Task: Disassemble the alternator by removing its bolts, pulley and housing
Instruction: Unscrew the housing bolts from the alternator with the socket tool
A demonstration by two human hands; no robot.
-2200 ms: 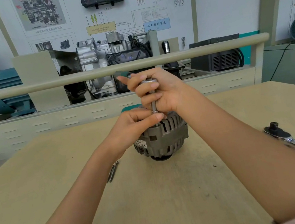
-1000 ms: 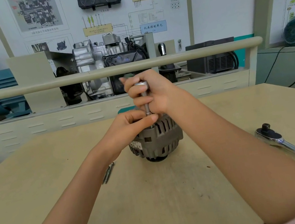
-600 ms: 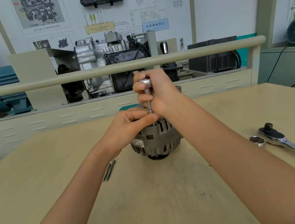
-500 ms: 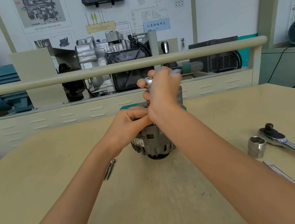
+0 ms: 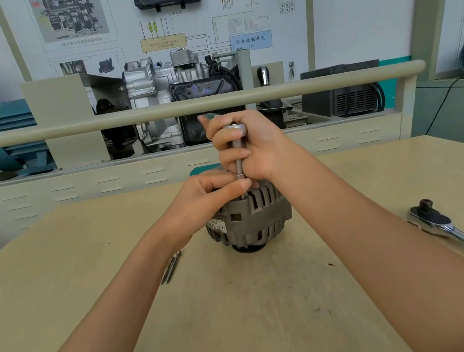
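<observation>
Turned back since half a second ago: right hand, knuckles no longer hiding the tool, fingers again wrapped from the left around the upright extension bar, a slim round steel shaft with a wider knurled-looking cap at the top. Gone from view: the loose socket beside the ratchet. Left hand curled at the bar's foot, thumb and forefinger pinching the shaft just above the alternator. Alternator standing mid-bench on its dark pulley end, a squat cast-grey drum with long vertical cooling slots and a small white label on the left flank. Bench of pale matte board, faintly scuffed and speckled. Two thin dark metal rods lying side by side under the left forearm, near the alternator's left. Chrome ratchet well apart at the right, round black-knobbed head, polished handle running to a red grip at the frame edge.
</observation>
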